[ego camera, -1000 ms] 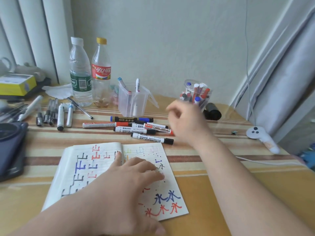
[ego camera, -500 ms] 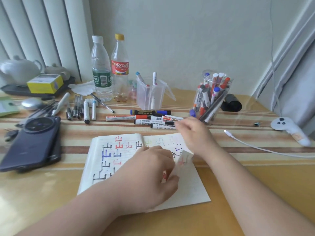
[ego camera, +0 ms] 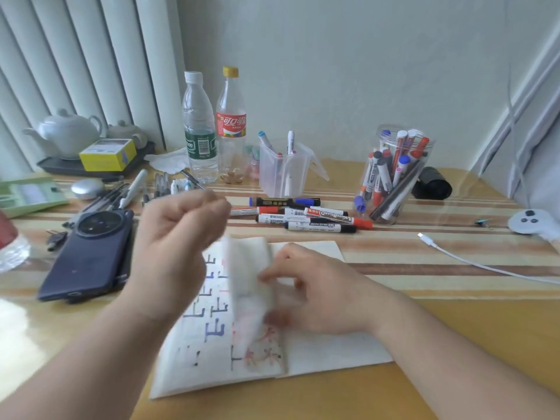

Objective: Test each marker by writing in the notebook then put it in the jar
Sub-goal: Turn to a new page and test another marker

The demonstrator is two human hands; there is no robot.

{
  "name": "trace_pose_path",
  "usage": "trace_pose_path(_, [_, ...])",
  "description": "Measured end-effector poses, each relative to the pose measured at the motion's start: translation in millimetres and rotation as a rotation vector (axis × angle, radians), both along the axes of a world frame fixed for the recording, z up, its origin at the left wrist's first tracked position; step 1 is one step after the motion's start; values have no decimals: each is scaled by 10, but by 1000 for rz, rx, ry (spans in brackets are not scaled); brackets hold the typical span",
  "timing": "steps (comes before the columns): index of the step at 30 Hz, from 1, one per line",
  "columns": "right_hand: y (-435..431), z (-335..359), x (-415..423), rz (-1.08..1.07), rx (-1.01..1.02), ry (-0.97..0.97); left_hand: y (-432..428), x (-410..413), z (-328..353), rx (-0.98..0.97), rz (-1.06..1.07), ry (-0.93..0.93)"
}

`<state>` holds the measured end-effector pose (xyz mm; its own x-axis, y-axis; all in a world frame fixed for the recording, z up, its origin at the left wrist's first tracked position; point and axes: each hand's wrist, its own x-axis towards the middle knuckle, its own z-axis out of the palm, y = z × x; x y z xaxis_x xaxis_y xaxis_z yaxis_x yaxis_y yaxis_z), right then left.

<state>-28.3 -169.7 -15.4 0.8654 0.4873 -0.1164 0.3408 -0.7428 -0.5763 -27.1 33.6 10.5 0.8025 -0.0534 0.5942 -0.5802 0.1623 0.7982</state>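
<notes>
The open notebook [ego camera: 333,353] lies on the table in front of me, its left page covered with blue, black and red strokes. One page [ego camera: 248,268] stands upright and blurred in the middle of the notebook. My left hand [ego camera: 178,244] hovers above the left page with curled fingers and holds nothing. My right hand [ego camera: 327,295] rests on the right page, its fingers touching the upright page. Several whiteboard markers [ego camera: 312,219] lie just beyond the notebook. The clear jar [ego camera: 397,177], back right, holds several markers.
A dark phone [ego camera: 91,256] lies left of the notebook, with loose pens [ego camera: 133,189] behind it. Two bottles [ego camera: 200,131] and a clear plastic box [ego camera: 281,168] stand at the back. A white cable [ego camera: 485,268] and a controller [ego camera: 530,222] lie at the right.
My left hand has let go of the page corner and risen to the left. The page has swung up to vertical. My right hand came down from the markers onto the notebook.
</notes>
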Motion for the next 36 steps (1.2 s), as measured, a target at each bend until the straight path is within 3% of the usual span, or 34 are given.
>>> trace_pose_path(3, [60, 39, -51, 21, -234, -91, 130, 59, 70, -37, 226, 8])
trace_pose_path(6, [126, -2, -38, 66, -321, -184, 139, 115, 34, 410, 394, 62])
trace_pose_path(9, [198, -65, -42, 81, -402, -275, -58, 103, -146, 859, 318, 127])
trace_pose_path(12, [181, -54, -58, 37, -291, -271, -253, 83, -365, 1017, 134, 239])
trace_pose_path(15, [-15, -10, 48, 71, 15, -41, -296, 126, -407, 1106, 43, 324])
trace_pose_path(17, [-238, -51, 193, -65, 98, -149, -294, 179, -436, 1387, 85, 298])
trace_pose_path(19, [-461, -116, 353, -286, 1, -363, -295, 220, -494, 1567, 111, 289])
trace_pose_path(21, [-588, -166, 473, -421, -112, -443, -290, 251, -510, 1611, 98, 286])
trace_pose_path(25, [-618, -224, 610, -499, -300, -426, -234, 279, -480, 1626, 131, 213])
trace_pose_path(36, [-550, -51, 562, -539, -426, -364, -284, 213, -462, 1446, 192, 135])
